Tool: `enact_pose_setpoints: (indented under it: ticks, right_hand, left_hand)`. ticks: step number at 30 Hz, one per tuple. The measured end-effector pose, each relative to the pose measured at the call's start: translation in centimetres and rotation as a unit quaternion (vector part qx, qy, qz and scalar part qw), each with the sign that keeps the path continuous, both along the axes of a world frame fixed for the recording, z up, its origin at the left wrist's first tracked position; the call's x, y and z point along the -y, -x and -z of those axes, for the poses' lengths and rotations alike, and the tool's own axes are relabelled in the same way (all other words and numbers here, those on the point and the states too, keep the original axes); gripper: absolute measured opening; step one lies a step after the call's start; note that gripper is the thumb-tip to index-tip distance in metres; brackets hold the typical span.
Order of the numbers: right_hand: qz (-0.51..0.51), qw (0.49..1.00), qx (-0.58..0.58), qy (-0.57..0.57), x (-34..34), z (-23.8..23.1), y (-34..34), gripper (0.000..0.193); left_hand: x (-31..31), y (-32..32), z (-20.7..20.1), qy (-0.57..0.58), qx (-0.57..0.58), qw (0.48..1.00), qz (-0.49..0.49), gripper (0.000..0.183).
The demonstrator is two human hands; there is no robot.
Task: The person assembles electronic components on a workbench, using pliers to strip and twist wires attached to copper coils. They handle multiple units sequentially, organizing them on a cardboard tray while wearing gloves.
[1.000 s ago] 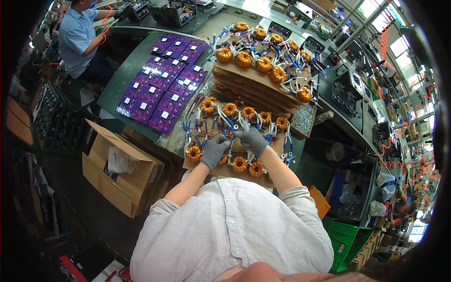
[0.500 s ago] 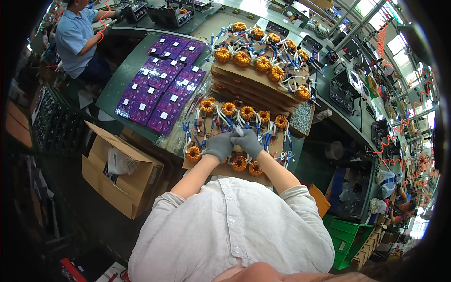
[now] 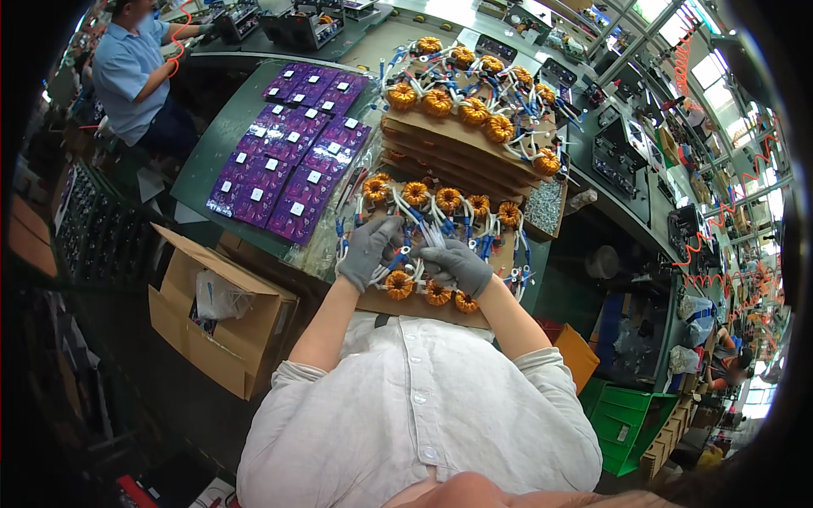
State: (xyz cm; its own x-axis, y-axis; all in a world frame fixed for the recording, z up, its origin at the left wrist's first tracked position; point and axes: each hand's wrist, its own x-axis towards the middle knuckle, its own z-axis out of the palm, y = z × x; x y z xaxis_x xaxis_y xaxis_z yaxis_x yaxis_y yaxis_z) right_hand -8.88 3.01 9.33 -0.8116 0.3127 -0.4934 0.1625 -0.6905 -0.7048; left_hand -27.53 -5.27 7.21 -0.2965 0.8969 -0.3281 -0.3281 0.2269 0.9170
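Note:
My left hand (image 3: pixel 369 251), in a grey glove, hovers over the near cardboard sheet with its fingers curled together. What it pinches, if anything, is too small to make out. In my gloved right hand (image 3: pixel 460 266) is a small bunch of thin whitish strips (image 3: pixel 433 234), pointing up and away from me. Around both hands lie orange copper-wound ring coils with white and blue leads. One coil (image 3: pixel 399 285) sits just below and between the hands, another coil (image 3: pixel 438 293) beside it, and a row of coils (image 3: pixel 448 199) runs beyond them.
Behind is a stack of cardboard layers (image 3: pixel 461 151) topped with more coils. Purple circuit boards (image 3: pixel 292 152) cover the left of the green table. A box of small metal parts (image 3: pixel 544 208) stands right. An open carton (image 3: pixel 207 317) and a green crate (image 3: pixel 622 427) flank me; a person (image 3: pixel 131 76) works far left.
My hands were close together and have moved apart, the left one up and to the left. The nearest left coil has shifted right, to between the hands.

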Motion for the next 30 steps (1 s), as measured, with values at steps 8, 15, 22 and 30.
enact_pose_setpoints:
  ticks: [8, 15, 22, 30]
  right_hand:
    - [-0.042, 0.999, 0.030, -0.012, 2.1, 0.0, 2.4, 0.020]
    - [0.055, 0.994, 0.031, -0.090, 3.3, 1.6, 3.5, 0.024]
    - [0.100, 0.972, 0.085, -0.194, 3.9, 3.2, 4.4, 0.024]
    - [0.131, 0.979, 0.065, -0.144, 3.0, 4.0, 4.0, 0.025]
  left_hand:
    - [0.9, -0.3, 0.0, -0.026, -0.027, 0.999, -0.029, 0.019]
    - [2.5, 0.1, 3.0, -0.037, -0.044, 0.992, -0.116, 0.015]
    - [3.7, 1.0, 4.1, 0.009, -0.050, 0.990, -0.131, 0.016]
    - [5.6, 0.9, 4.9, 0.073, -0.475, 0.876, 0.043, 0.039]
